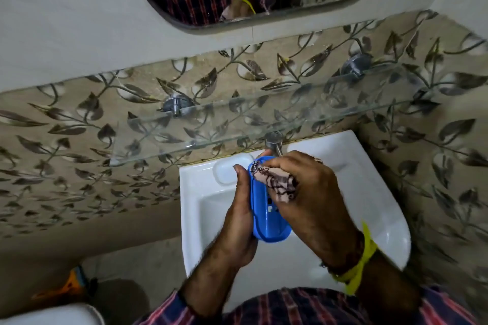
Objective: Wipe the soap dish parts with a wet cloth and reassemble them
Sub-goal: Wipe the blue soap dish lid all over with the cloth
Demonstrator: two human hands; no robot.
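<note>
Item in hand: we are holding the blue soap dish part point(266, 215) over the white sink point(380, 208), our left hand point(239, 221) curling round its left edge and underside with the thumb up along the rim. Wiping tool: we are bunching the patterned cloth point(274, 179) in our right hand point(309, 200), fingers closing round it and pressing it into the far end of the dish. Only one blue piece is showing; we cannot tell where any other part is lying. Method, as we judge it: we should be working the cloth along the inner wall and round the drain slots, keeping the left grip firm, since wet plastic may be slipping. Clearances: the tap point(274, 144) is standing just beyond the dish's far end and the glass shelf point(211, 129) is hanging above it, so open room is lying toward us, over the basin.
</note>
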